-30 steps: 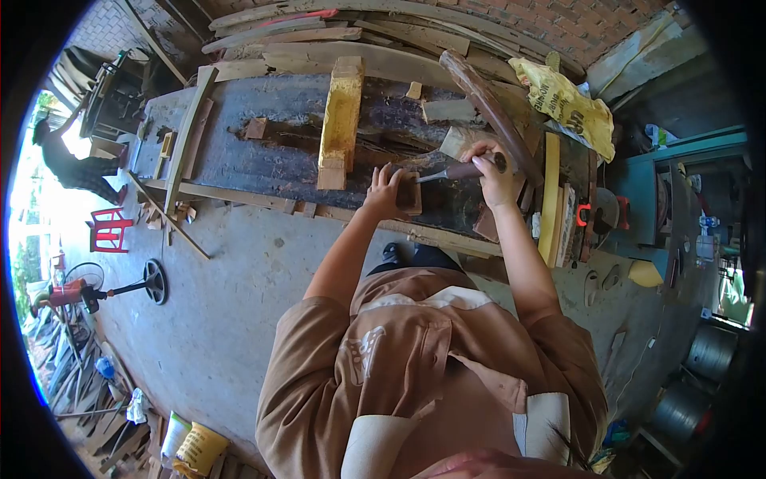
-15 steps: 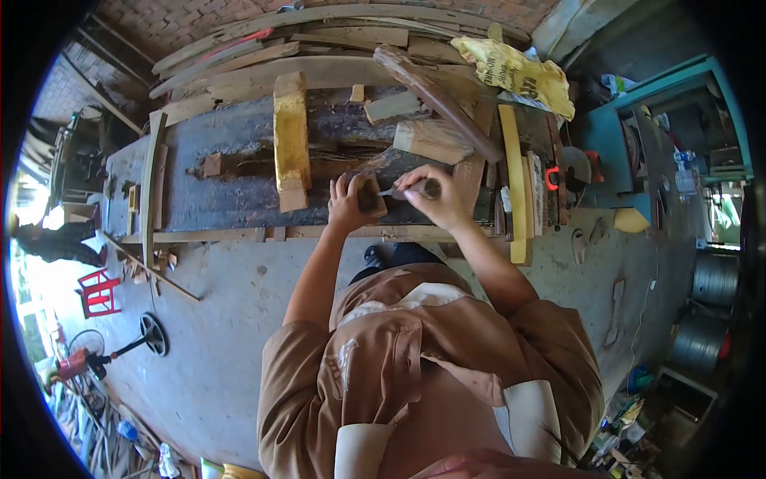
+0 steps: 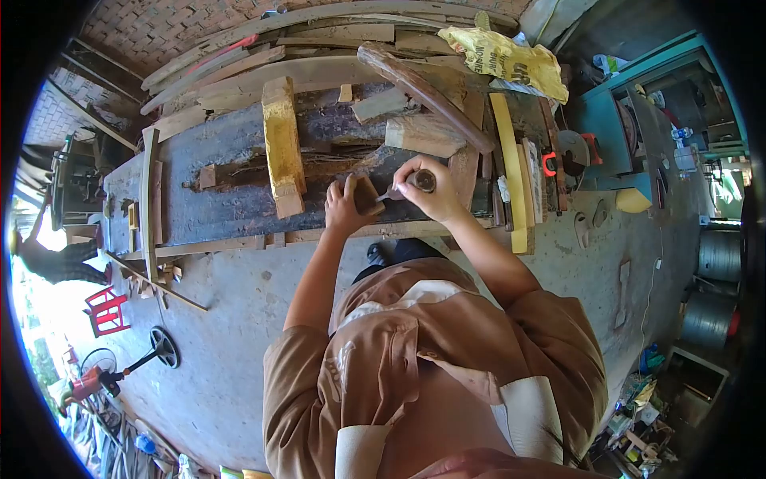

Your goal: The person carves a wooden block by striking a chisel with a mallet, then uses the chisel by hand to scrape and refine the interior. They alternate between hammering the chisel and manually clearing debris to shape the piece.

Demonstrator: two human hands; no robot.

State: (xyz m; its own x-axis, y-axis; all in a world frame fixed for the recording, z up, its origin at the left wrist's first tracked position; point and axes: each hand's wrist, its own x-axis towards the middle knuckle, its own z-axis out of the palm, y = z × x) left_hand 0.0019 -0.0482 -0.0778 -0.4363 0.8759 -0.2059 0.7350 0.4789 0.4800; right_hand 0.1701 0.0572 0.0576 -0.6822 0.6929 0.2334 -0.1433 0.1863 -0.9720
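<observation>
On the dark, worn workbench (image 3: 231,215), my left hand (image 3: 343,214) grips a small wooden block (image 3: 366,194) near the front edge. My right hand (image 3: 435,199) is wrapped around a chisel, whose round wooden handle (image 3: 424,181) sticks out of the fist with its end towards me. The metal blade (image 3: 390,195) points left and meets the block's right side. Exactly where its edge touches is too small to make out. Behind the right hand lies a thick pale wood block (image 3: 424,136).
A yellow-painted curved timber (image 3: 285,148) lies across the bench left of my hands. A long brown wooden piece (image 3: 427,96) slants behind them. To the right are a yellow strip (image 3: 511,172) and a red-handled saw (image 3: 550,164). A yellow sack (image 3: 511,62) lies at the back.
My right hand has turned the chisel, so its handle end now faces the camera more. The left hand stays on the block. The whole view has shifted slightly.
</observation>
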